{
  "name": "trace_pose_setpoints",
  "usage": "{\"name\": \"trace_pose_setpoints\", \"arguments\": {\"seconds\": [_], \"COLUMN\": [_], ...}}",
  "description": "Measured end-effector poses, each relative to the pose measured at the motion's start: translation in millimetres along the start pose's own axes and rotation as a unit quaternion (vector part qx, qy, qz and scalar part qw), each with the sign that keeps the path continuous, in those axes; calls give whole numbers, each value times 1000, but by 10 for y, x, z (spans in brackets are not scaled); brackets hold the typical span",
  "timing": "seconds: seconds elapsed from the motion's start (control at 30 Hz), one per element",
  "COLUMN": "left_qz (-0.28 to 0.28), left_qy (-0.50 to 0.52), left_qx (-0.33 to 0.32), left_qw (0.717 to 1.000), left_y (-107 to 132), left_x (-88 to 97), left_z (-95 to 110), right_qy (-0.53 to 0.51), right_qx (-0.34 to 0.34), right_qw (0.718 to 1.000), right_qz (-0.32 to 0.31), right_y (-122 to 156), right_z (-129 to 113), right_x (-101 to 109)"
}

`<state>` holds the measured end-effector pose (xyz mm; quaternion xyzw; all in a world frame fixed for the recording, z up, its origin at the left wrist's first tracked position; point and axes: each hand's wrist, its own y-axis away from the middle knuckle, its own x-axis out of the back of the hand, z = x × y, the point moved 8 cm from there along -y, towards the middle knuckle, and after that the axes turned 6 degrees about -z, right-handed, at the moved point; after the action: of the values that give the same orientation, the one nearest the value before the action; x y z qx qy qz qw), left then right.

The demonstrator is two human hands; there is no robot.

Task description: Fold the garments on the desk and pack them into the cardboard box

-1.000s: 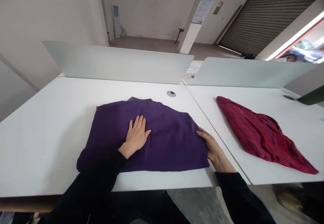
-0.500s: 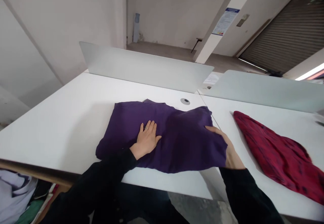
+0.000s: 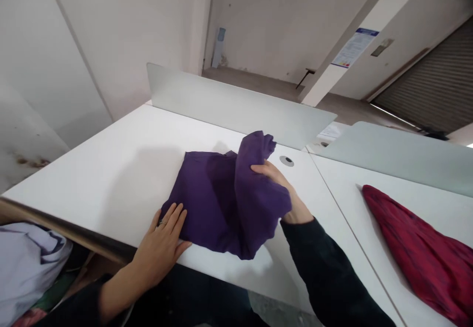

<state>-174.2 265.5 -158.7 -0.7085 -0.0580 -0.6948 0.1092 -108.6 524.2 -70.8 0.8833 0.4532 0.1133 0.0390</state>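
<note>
From my head camera I see 2 white desks [image 3: 121,134] meeting at a seam, with a pale divider [image 3: 236,110] behind them; a red cloth [image 3: 417,253] lies on the right desk, well apart from the rest; the purple cloth [image 3: 218,203] lies on the left desk, 1 side raised in a fold; my right hand [image 3: 277,184] holds that fold; my left hand [image 3: 158,250] is open wide, its fingers [image 3: 173,218] touching the cloth's near edge; a ring [image 3: 160,222] shows on it.
</note>
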Motion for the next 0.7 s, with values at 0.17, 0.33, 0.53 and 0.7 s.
{"name": "trace_pose_setpoints", "arguments": {"seconds": [0.17,0.33,0.53,0.7], "left_qz": [2,-20,-28,-41], "left_qy": [-5,36,33,47], "left_qx": [26,61,63,60], "left_qw": [1000,997,997,996], "left_y": [116,100,114,122], "left_x": [-59,-136,-130,-125], "left_z": [94,95,97,102], "right_qy": [-125,-124,-116,-126], "right_qx": [-64,-112,-133,-159], "right_qw": [988,983,978,968], "right_qz": [-64,-81,-108,-146], "right_y": [-288,-451,-537,-505], "right_z": [214,486,627,744], "right_x": [-759,-1242,-1510,-1734]}}
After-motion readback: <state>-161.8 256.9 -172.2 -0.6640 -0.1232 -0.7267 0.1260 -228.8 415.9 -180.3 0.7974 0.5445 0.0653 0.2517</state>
